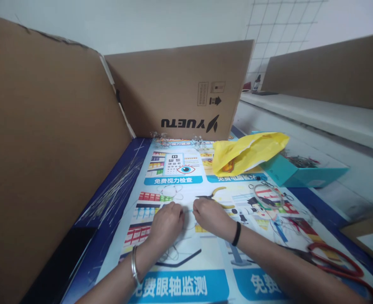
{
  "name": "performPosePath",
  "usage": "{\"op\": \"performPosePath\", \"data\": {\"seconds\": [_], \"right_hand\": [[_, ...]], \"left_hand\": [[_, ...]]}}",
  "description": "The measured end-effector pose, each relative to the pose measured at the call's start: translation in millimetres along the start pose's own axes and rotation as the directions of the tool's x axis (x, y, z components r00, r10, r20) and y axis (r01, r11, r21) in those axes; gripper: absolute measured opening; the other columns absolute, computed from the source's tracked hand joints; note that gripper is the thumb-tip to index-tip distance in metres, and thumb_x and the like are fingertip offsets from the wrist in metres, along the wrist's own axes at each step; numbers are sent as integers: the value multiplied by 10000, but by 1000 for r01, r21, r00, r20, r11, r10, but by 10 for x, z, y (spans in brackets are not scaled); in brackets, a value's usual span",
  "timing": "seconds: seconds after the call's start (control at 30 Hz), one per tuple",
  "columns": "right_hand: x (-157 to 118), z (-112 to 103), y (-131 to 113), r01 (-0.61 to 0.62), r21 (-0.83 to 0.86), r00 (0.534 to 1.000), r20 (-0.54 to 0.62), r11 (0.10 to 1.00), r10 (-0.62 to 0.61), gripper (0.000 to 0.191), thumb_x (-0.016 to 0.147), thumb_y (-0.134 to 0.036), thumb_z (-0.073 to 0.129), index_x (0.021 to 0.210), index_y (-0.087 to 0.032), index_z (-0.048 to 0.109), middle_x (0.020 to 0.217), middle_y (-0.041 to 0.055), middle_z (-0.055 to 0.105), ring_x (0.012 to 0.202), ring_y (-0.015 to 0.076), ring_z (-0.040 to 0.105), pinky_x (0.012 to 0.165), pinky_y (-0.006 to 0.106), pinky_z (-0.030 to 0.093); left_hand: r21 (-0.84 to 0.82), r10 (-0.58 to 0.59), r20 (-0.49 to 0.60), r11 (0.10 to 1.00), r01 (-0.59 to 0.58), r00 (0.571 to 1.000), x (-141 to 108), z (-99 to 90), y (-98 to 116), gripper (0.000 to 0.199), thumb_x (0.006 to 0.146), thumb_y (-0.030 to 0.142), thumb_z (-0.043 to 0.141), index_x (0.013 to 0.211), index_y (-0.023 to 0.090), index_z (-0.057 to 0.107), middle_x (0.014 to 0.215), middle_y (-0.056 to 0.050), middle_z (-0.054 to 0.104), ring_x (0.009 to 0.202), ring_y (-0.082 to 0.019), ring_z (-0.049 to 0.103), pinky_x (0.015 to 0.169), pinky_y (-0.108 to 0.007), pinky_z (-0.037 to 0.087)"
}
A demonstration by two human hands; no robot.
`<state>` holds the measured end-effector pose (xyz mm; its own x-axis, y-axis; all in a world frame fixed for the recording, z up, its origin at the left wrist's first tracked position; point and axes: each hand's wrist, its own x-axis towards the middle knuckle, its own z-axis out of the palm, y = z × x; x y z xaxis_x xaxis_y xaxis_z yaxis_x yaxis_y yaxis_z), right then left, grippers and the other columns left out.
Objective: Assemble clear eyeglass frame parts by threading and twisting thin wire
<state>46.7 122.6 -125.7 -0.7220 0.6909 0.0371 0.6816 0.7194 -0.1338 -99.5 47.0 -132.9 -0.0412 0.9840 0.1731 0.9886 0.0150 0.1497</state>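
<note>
My left hand (167,223), with a silver bangle on its wrist, is closed over the middle of the printed sheet (186,276). Just right of it, a small gap away, my right hand (210,216) is closed too, a black band round its wrist. Whatever the fingers of either hand hold is hidden or too thin to make out. Yellow-handled pliers (218,197) lie right behind my right hand. Thin wire loops (170,253) rest on the sheet near my left hand.
Red-handled scissors (335,259) lie at the right under my forearm. Behind are a yellow bag (250,152), a teal box (306,175) and a wire coil (268,196). Wire strands (113,194) lie left. Cardboard panels (174,84) stand at the back and left.
</note>
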Motion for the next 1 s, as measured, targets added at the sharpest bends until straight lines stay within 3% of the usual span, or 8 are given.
{"op": "performPosePath", "data": {"seconds": [0.17,0.27,0.37,0.4,0.47,0.6,0.73,1.0], "right_hand": [[27,2,-41,47,94,999,-14,995,-46,113,773,-197,465,749,-154,567,772,73,635,723,182,598,591,248,358],[83,-8,-27,39,317,999,6,948,-43,135,781,-191,462,693,-165,561,690,37,624,676,151,594,579,228,379],[224,-25,-19,-114,648,992,118,753,49,75,768,-210,490,750,-181,557,579,-29,574,498,94,552,471,186,383],[295,-32,-24,-162,715,986,150,681,76,63,762,-220,501,765,-183,552,554,-43,556,454,84,533,433,176,378],[471,-46,-45,-175,752,984,150,636,93,69,756,-238,511,765,-182,548,529,-53,538,430,78,522,404,166,377],[886,-30,-84,-126,749,991,73,650,108,71,735,-227,524,732,-178,575,554,-44,559,463,75,520,419,164,378],[1185,77,-78,-91,693,992,-2,716,129,54,706,-206,556,691,-174,597,575,-25,585,522,91,536,470,176,378],[1262,201,-82,-39,542,990,-96,840,108,71,686,-152,553,668,-185,613,651,-1,630,625,119,551,544,196,353]], "left_hand": [[-40,1,-23,999,-2,1000,-17,39,-4,159,834,176,398,799,168,553,793,-69,626,744,-222,587,626,-305,374],[-211,-61,-22,976,55,998,-18,33,-42,165,839,186,380,805,173,541,753,-58,623,688,-199,582,586,-283,369],[-536,-105,-21,841,78,994,35,-14,-156,121,821,212,407,778,188,518,681,-9,592,625,-151,554,565,-244,380],[-638,-121,-12,765,86,993,73,-38,-213,107,812,228,421,772,188,512,656,7,575,601,-137,542,553,-231,386],[-760,-169,20,638,125,985,181,-92,-349,102,787,264,450,759,184,507,598,35,532,536,-116,507,509,-213,384],[-755,-220,21,636,160,975,476,-142,-662,99,710,265,511,710,173,550,569,45,527,519,-109,489,494,-208,372],[-728,-232,9,665,165,973,696,-52,-908,94,664,246,537,648,167,585,571,32,559,541,-119,502,504,-213,363],[-663,-205,-13,735,145,979,704,113,-1034,108,671,220,532,663,184,633,590,31,602,578,-127,525,536,-220,352]]}}
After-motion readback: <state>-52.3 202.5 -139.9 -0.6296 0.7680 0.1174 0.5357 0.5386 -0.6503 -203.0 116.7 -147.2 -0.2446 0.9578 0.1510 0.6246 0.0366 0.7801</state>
